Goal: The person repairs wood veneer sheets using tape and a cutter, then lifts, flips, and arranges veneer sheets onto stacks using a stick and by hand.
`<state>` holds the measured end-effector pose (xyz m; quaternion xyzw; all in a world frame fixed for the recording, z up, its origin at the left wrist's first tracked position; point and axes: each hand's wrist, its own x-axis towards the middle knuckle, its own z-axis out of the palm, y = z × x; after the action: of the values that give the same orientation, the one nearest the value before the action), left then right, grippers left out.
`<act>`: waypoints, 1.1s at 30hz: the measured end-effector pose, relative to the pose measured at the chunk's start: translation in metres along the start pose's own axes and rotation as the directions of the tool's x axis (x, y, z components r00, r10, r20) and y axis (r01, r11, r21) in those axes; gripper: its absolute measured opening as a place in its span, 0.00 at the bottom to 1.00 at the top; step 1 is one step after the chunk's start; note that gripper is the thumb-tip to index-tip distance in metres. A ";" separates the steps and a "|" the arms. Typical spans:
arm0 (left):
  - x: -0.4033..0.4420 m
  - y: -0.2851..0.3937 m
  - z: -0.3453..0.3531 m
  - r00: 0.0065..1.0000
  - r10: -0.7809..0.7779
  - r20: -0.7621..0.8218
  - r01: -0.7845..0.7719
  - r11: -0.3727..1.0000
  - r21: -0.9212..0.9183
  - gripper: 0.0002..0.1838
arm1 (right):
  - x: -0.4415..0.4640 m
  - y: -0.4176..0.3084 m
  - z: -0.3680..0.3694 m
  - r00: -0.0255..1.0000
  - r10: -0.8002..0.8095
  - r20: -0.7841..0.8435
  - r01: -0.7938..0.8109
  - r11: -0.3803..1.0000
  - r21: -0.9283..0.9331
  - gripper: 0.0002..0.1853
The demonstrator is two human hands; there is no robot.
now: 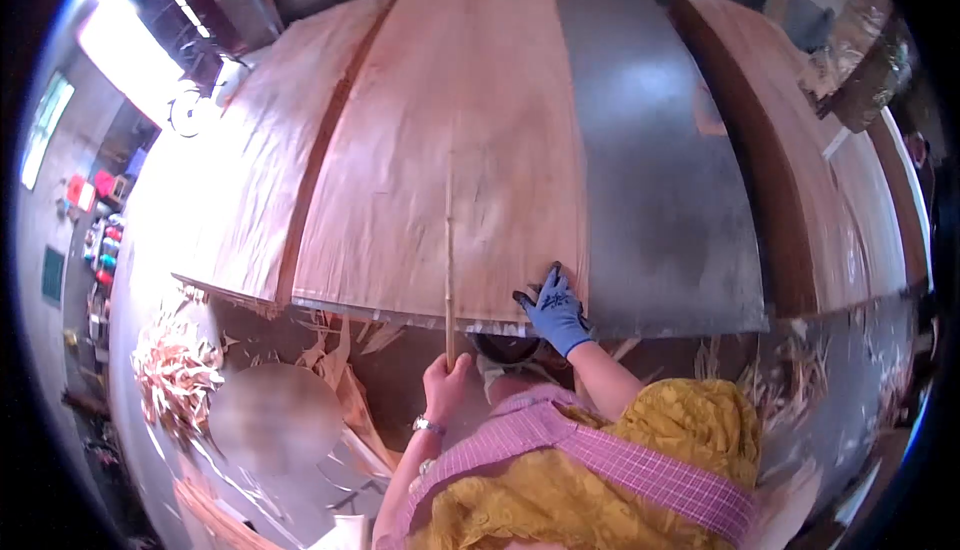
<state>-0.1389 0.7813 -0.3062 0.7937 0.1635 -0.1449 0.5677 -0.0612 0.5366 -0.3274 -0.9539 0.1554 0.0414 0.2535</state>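
Note:
My left hand (445,387), bare with a watch at the wrist, is closed around the lower end of a thin jointed stick (449,280), bamboo by its look. The stick points away from me over a stack of reddish wood veneer sheets (430,130). In a blue work glove with dark fingertips, my right hand (557,312) lies at the near right edge of that stack. Its fingers are spread and it grips nothing. Just to its right is a grey metal-looking surface (665,200).
More veneer stacks stand at the left (290,110) and right (770,100). A heap of torn veneer scraps (178,370) lies on the floor at the left, with further strips (340,380) below the near edge. Shelves with coloured items (103,240) line the left wall.

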 end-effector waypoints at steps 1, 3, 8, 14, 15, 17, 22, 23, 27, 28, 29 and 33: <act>0.007 -0.006 -0.014 1.000 -0.001 0.005 0.001 1.000 0.031 0.18 | 0.002 0.007 0.022 1.000 0.008 -0.023 -0.008 1.000 -0.007 0.56; 0.035 -0.010 -0.041 0.999 0.038 0.010 -0.039 0.996 0.080 0.18 | 0.009 0.012 0.047 0.994 -0.023 -0.111 0.021 1.000 -0.013 0.48; 0.107 -0.012 -0.098 0.994 0.015 0.104 -0.006 0.996 -0.093 0.17 | 0.020 -0.029 0.076 0.950 -0.058 -0.307 0.104 0.985 0.135 0.34; 0.194 -0.023 -0.157 0.983 0.096 0.157 -0.110 0.990 0.085 0.20 | 0.058 -0.170 0.111 0.999 -0.013 -0.036 0.035 0.705 0.708 0.36; 0.204 -0.029 -0.167 0.974 0.156 0.163 -0.182 0.970 0.161 0.20 | 0.065 -0.198 0.119 0.997 -0.070 -0.022 0.063 0.672 0.738 0.36; 0.226 -0.038 -0.195 0.935 0.202 0.290 -0.306 0.874 0.378 0.21 | 0.089 -0.264 0.133 0.981 -0.195 -0.010 0.127 0.594 0.794 0.37; 0.236 -0.060 -0.237 0.654 0.445 0.611 -0.509 0.857 -0.081 0.32 | 0.144 -0.416 0.187 0.909 -0.371 0.189 0.038 0.526 0.850 0.38; 0.229 -0.056 -0.239 0.711 0.304 0.633 -0.262 0.951 -0.162 0.34 | 0.152 -0.442 0.194 0.885 -0.419 0.200 0.035 0.490 0.871 0.38; 0.216 -0.026 -0.261 0.680 -0.180 0.711 0.582 0.722 -0.374 0.32 | 0.144 -0.528 0.205 0.866 -0.463 0.186 0.117 0.551 0.827 0.37; 0.221 -0.039 -0.256 0.668 -0.160 0.727 0.635 0.633 -0.444 0.27 | 0.139 -0.538 0.206 0.856 -0.486 0.176 0.136 0.541 0.830 0.37; 0.225 -0.049 -0.251 0.659 -0.139 0.740 0.679 0.534 -0.504 0.23 | 0.129 -0.546 0.203 0.861 -0.477 0.179 0.113 0.521 0.846 0.36; 0.236 -0.064 -0.242 0.591 -0.104 0.800 0.783 0.311 -0.538 0.05 | 0.084 -0.533 0.172 0.908 -0.377 0.182 0.024 0.482 0.876 0.37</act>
<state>0.0576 1.0527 -0.3833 0.2001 0.2412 -0.4629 0.8292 0.1873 1.0375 -0.2387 -0.6891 -0.0072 0.0977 0.7180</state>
